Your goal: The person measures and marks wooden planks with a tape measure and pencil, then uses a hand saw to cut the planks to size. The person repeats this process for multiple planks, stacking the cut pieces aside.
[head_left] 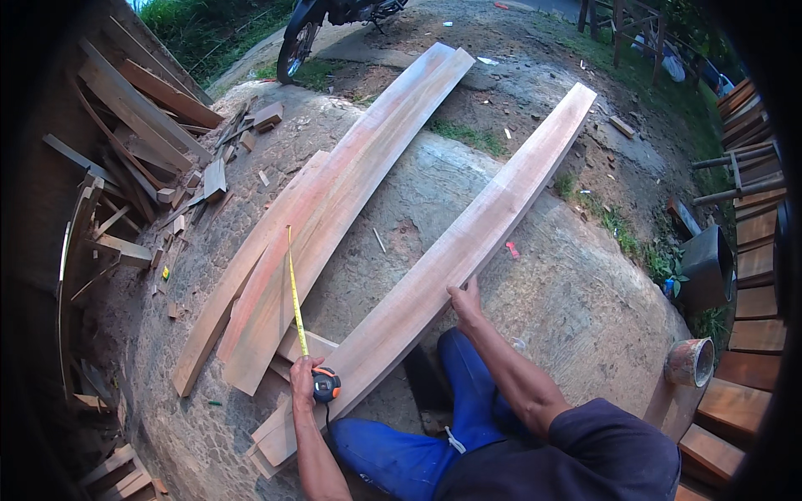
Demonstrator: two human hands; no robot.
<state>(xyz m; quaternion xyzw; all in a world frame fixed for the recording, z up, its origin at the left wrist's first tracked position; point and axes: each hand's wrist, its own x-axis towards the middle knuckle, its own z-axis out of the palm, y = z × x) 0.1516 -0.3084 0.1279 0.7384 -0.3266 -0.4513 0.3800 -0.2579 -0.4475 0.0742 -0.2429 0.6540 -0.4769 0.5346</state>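
My left hand (304, 382) is closed on a black and orange tape measure (326, 385). Its yellow blade (295, 292) is drawn out, reaching away over the boards on the left. A long, pale reddish wooden board (434, 271) runs diagonally from beside my left forearm to the far right. My right hand (466, 303) grips this board's right edge near its middle, with the thumb on top and the other fingers partly hidden. Left of it lie several long boards (334, 217), overlapping side by side. A shorter wood piece (294, 344) shows beneath the near end of the held board.
Offcuts (215, 179) and leaning planks (138, 100) crowd the left side. A motorcycle (302, 37) stands at the far end. On the right are a stained bucket (690, 362), a dark box-like container (707, 267) and a row of stacked planks (756, 317). The ground is rough concrete (576, 309).
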